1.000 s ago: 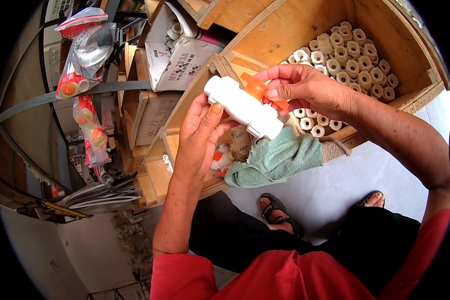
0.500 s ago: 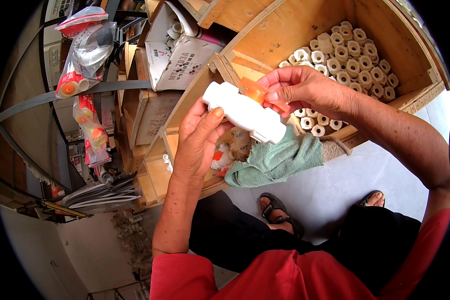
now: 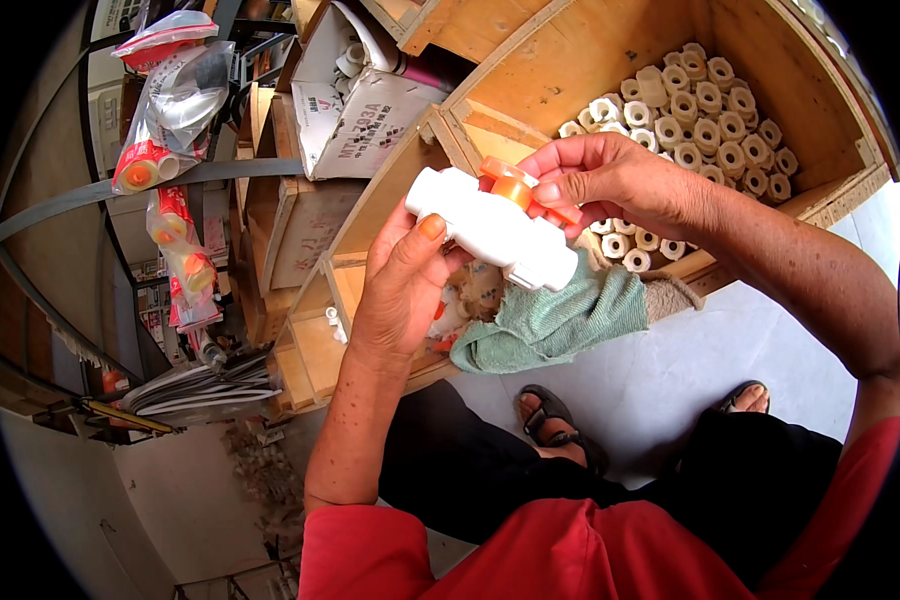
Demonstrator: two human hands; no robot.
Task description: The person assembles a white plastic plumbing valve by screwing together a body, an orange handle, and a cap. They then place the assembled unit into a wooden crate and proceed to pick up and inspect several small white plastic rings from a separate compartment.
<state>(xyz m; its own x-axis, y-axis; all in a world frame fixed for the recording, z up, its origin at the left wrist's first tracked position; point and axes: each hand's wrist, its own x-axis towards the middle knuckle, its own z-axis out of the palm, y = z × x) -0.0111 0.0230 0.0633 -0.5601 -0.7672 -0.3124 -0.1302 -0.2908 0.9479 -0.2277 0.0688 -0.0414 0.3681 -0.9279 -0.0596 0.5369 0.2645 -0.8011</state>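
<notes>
A white plastic ball valve (image 3: 486,226) with an orange handle (image 3: 511,184) is held up over the edge of the wooden bins. My left hand (image 3: 407,272) is closed around the valve's left end and underside, its thumb lying on the white body. With thumb and fingers, my right hand (image 3: 610,182) pinches the orange handle on top. Those fingers cover part of the handle. Just below the valve, a green cloth (image 3: 560,325) drapes over the bin edge.
A large wooden bin (image 3: 525,55) at the upper right holds many off-white hex-ended fittings (image 3: 708,130). Smaller compartments with loose parts lie behind my left hand. A white carton (image 3: 370,125) stands upper left, beside hanging bags (image 3: 175,110) of orange-and-white parts. Grey floor (image 3: 660,390) shows below.
The valve has tilted slightly in my hands, and more of the orange part beneath the handle shows. Both hands keep their hold in nearly the same place.
</notes>
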